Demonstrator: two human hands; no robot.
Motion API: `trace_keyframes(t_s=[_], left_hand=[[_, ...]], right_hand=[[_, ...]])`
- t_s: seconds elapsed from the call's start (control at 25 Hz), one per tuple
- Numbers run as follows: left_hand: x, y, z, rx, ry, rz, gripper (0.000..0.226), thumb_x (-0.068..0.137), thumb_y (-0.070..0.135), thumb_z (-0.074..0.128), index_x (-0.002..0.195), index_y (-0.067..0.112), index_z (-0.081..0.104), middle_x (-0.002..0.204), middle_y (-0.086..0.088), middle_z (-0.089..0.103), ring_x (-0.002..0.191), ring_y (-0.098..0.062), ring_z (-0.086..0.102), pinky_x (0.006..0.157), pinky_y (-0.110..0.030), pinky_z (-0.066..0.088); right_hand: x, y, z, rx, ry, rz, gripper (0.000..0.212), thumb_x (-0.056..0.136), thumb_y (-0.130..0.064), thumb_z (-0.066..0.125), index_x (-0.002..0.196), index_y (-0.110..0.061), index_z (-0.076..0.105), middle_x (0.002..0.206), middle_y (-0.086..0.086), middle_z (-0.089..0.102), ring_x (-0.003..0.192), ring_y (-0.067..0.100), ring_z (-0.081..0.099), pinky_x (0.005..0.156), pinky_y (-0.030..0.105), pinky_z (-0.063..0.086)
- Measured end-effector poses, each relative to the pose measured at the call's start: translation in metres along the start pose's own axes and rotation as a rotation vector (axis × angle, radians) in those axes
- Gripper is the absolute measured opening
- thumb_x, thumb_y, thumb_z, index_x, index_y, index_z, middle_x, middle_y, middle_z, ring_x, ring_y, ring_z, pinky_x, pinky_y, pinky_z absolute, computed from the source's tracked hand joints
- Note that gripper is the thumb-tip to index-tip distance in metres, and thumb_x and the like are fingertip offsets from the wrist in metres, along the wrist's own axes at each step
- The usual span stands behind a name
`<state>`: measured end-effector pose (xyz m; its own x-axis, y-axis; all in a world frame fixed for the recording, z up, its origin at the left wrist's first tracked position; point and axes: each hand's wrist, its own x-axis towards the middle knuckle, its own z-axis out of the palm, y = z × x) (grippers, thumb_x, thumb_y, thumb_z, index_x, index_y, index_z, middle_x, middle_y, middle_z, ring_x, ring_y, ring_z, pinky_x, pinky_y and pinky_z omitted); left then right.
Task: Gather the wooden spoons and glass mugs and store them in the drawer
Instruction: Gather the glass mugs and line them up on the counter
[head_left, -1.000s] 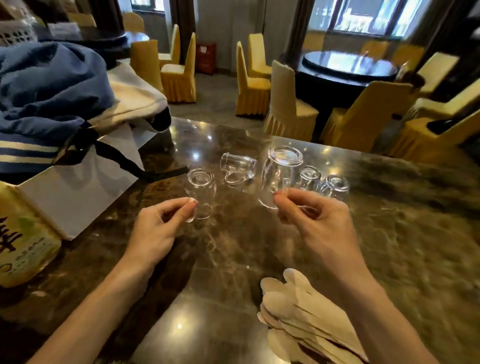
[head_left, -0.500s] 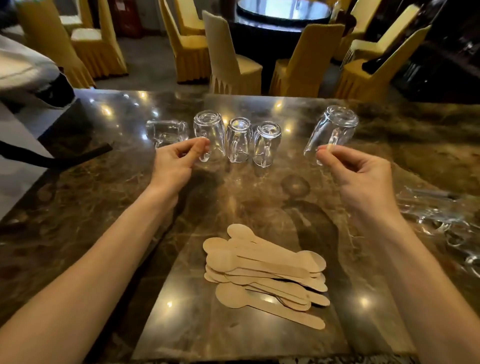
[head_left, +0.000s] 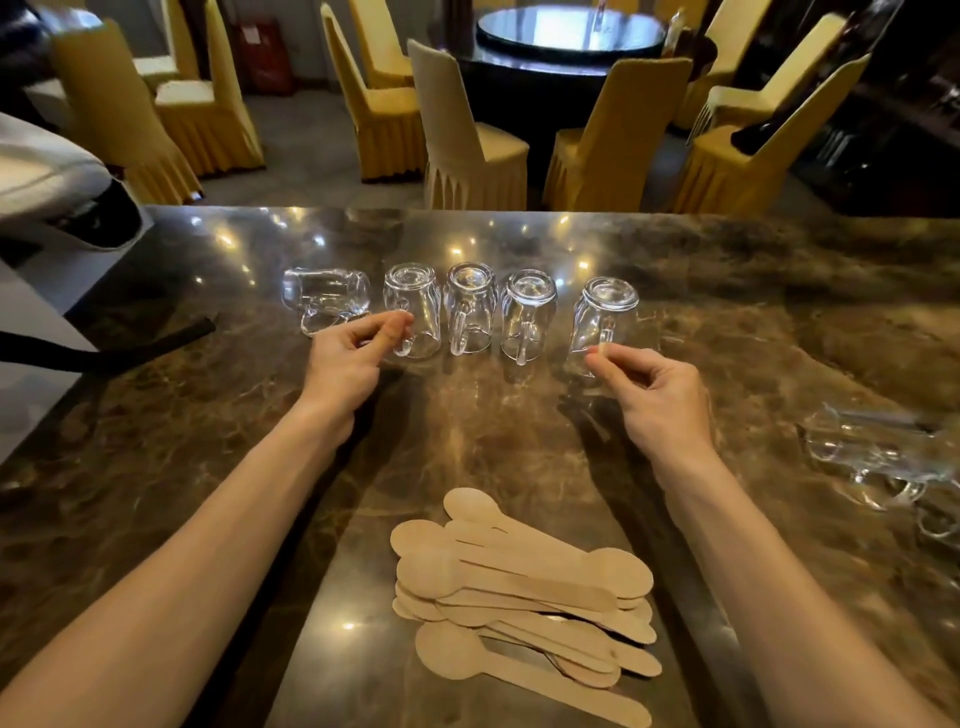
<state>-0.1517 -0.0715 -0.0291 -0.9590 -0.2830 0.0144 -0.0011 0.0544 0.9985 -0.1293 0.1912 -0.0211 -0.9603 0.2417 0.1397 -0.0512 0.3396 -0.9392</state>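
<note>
Right hand (head_left: 657, 395) pinching handle of tilted clear glass mug (head_left: 602, 317); left hand (head_left: 348, 358) likewise; gathering under way, drawer next.

Two forearms are showing in the head view, both bare from the lower frame edge up to the wrist; no sleeve or cuff is reaching into view. The left hand (head_left: 349, 358) is showing no ring, watch, band or glove. The right hand (head_left: 655, 396) is likewise going without jewellery or covering. Fingernails are appearing short and unpainted where they can be made out, on the left thumb and the right thumb tip. No markings are showing on either arm. Clothing above the forearms is lying outside the frame.
</note>
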Motion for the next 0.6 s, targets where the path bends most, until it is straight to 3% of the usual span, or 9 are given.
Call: trace_keyframes(t_s=[0.16, 0.4, 0.6], left_hand=[[0.006, -0.005, 0.001, -0.009, -0.003, -0.014, 0.014, 0.069, 0.042, 0.067, 0.077, 0.033, 0.075, 0.083, 0.01, 0.075, 0.088, -0.006, 0.067, 0.087, -0.031, 0.051], [0.004, -0.011, 0.003, 0.054, -0.013, -0.001, 0.018, 0.076, 0.04, 0.066, 0.09, 0.031, 0.072, 0.087, 0.012, 0.074, 0.086, 0.001, 0.065, 0.071, -0.011, 0.047], [0.005, -0.008, -0.004, 0.257, -0.057, 0.091, 0.012, 0.084, 0.04, 0.064, 0.092, 0.035, 0.07, 0.086, 0.02, 0.071, 0.078, 0.009, 0.063, 0.065, -0.005, 0.044]], right_hand=[[0.01, 0.002, 0.005, 0.041, 0.001, 0.031, 0.016, 0.078, -0.026, 0.074, 0.095, -0.026, 0.073, 0.08, -0.023, 0.066, 0.072, -0.016, 0.06, 0.067, 0.0, 0.044], [0.013, 0.006, 0.006, 0.019, -0.024, 0.034, 0.02, 0.081, -0.027, 0.071, 0.101, -0.029, 0.069, 0.084, -0.023, 0.064, 0.082, -0.009, 0.059, 0.07, 0.009, 0.043], [0.012, 0.007, 0.007, -0.045, -0.058, -0.006, 0.016, 0.081, -0.028, 0.071, 0.097, -0.029, 0.07, 0.082, -0.023, 0.064, 0.073, -0.017, 0.059, 0.065, 0.002, 0.043]])
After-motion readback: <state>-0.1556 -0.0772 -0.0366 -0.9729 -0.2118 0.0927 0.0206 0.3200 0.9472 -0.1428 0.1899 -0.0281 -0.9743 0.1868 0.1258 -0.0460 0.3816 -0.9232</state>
